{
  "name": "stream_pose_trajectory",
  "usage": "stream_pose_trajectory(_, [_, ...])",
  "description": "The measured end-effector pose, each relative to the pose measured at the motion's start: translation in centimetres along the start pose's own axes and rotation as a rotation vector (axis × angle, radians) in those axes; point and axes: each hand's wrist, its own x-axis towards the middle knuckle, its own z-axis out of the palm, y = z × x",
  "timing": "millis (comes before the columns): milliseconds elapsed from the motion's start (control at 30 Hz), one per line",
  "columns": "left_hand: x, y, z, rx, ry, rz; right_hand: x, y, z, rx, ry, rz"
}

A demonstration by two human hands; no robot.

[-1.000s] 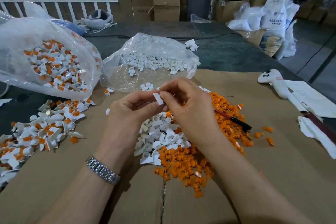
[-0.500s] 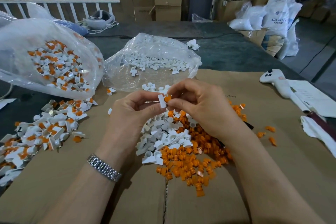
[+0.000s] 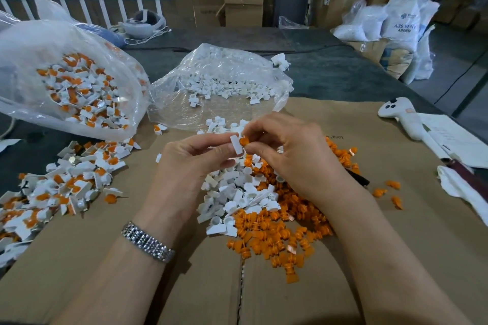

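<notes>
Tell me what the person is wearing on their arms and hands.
No gloves and no sleeves in view. The left hand has a silver metal link bracelet at its wrist; the right hand and wrist are bare. No rings show.

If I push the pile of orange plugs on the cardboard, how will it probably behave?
The orange plugs look small and loose, so they would likely scatter rather than slide together. Their round shape suggests some may roll.
</notes>
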Motion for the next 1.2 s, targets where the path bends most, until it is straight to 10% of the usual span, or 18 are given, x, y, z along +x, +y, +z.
stream_pose_trajectory(933, [0.5, 0.4, 0.3, -0.151, 0.012, -0.144, 0.0, -0.2, 0.9, -0.103, -0.067, -0.03])
stream_pose_trajectory(1200, [0.9, 0.6, -0.1, -0.252, 0.025, -0.198, -0.6, 4.2, -2.2, -0.484, -0.186, 0.632])
